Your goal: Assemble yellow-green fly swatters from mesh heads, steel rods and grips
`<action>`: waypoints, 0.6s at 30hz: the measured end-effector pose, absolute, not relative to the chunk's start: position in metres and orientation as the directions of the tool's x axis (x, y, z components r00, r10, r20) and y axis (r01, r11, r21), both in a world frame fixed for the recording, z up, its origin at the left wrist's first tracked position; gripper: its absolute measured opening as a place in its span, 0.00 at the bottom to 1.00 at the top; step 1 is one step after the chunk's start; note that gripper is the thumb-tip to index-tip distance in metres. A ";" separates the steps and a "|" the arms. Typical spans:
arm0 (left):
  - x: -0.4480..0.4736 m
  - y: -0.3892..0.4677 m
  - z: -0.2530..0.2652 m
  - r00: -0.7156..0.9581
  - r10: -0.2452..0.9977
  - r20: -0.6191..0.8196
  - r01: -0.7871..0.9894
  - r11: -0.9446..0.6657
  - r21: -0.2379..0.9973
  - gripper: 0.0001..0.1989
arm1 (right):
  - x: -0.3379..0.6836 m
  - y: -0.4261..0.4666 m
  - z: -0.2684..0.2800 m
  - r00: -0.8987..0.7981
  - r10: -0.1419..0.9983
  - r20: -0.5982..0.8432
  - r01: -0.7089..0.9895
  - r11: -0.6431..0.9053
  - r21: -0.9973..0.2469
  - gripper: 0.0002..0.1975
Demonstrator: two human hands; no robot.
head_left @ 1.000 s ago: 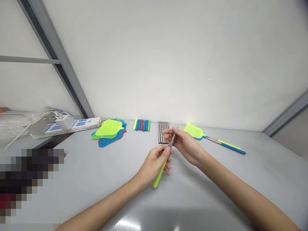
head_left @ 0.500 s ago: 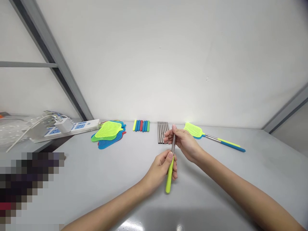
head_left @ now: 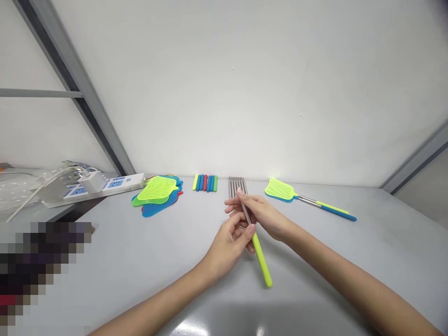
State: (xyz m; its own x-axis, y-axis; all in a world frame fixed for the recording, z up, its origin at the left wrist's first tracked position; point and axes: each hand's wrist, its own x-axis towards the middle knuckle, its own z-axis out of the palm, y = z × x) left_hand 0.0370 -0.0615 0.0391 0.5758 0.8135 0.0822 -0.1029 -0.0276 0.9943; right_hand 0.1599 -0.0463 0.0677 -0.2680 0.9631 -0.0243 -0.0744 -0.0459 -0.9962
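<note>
Between my two hands is a metal rod (head_left: 246, 212) with a yellow-green handle (head_left: 262, 266) on its near end, tilted so the handle points toward me and a little right. My left hand (head_left: 231, 240) is closed on it where metal and handle meet, the thumb lying on top. Farther up, my right hand (head_left: 262, 212) pinches the metal part near its far tip. Behind my fingers lies a row of several metal rods (head_left: 235, 186), their near ends partly hidden by my right hand.
Left of the rods lie several coloured handles (head_left: 205, 183). Fly swatter heads (head_left: 157, 191) are stacked farther left, beside a power strip (head_left: 115, 185) with a plugged-in charger (head_left: 94, 182). At right, fly swatters (head_left: 282, 190) with yellow and blue handles lie near the wall (head_left: 245, 93).
The handle end has swung to the right and the rod's far tip to the left. My right hand has shifted slightly left and down, still pinching the rod.
</note>
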 end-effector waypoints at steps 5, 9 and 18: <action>0.026 -0.043 0.050 0.292 0.943 0.161 -0.276 -0.078 0.958 0.12 | 0.162 -0.046 0.067 -0.344 0.939 -0.014 0.052 0.004 -0.999 0.23; 0.010 -0.020 0.059 0.091 0.987 0.130 -0.433 -0.079 0.898 0.12 | 0.166 -0.042 0.060 -0.424 0.901 -0.088 0.187 -0.008 -0.982 0.17; -0.014 0.001 0.071 0.092 0.977 -0.191 -0.787 0.189 0.587 0.18 | 0.150 -0.051 0.041 -0.473 0.876 -0.096 0.305 0.060 -0.951 0.14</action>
State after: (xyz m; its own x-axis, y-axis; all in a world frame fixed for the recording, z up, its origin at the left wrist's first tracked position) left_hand -0.0139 0.0010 0.0708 0.0919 0.9772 -0.1912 -0.7874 0.1888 0.5868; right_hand 0.1502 -0.0509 0.0409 -0.4727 0.8760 -0.0957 0.3045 0.0605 -0.9506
